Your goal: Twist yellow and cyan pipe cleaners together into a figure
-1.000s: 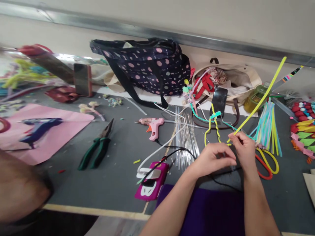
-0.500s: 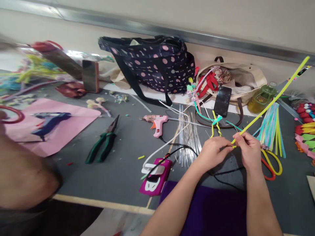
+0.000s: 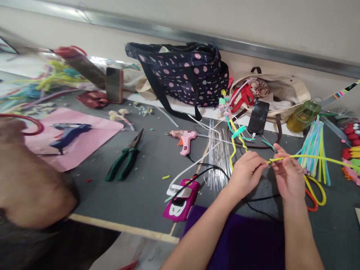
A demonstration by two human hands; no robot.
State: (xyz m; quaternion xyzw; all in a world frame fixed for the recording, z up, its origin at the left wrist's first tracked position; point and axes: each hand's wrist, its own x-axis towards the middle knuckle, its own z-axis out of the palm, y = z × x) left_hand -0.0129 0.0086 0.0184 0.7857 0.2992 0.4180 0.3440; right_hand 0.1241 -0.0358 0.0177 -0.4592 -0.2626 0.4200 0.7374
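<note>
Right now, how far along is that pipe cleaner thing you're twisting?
Partly done, I'd judge. A stretch of the yellow pipe cleaner is already twisted, with teal wound around it near the top. In hand: the left hand and right hand pinch it where a long straight tail runs off to the right. That untwisted tail looks like what's left. The pink glue gun and green pliers lie untouched.

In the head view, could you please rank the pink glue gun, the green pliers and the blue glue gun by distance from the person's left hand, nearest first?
From the left hand:
1. Pink glue gun, just to its left, behind the clear sticks.
2. Green pliers, mid-table, farther left.
3. Blue glue gun, on the pink sheet, far left.
</note>
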